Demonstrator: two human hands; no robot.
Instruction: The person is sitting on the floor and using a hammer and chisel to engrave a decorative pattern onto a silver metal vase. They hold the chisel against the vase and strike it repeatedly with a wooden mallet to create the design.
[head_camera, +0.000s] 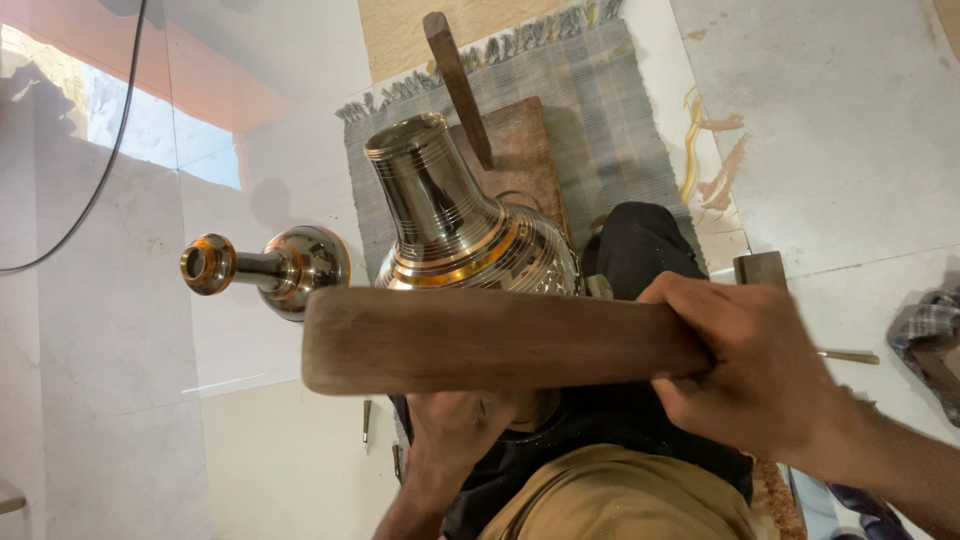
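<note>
**Gripping a wooden mallet over an engraved metal vase**

Head view: the right hand (745, 365) is wrapped tight round the handle end of a thick wooden mallet (480, 340), held level across the frame. Behind it the polished metal vase (455, 225) lies tilted over the person's lap, neck pointing away. The left hand (455, 430) sits beneath the mallet at the vase's base; its grip cannot be made out. A smaller metal vase (285, 268) lies just left, on the pale floor (120, 380).

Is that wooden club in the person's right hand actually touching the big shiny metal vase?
Cannot tell. In the head view the thick brown wooden club, gripped by the right hand, crosses in front of the banded metal vase, hiding any contact or gap.
</note>
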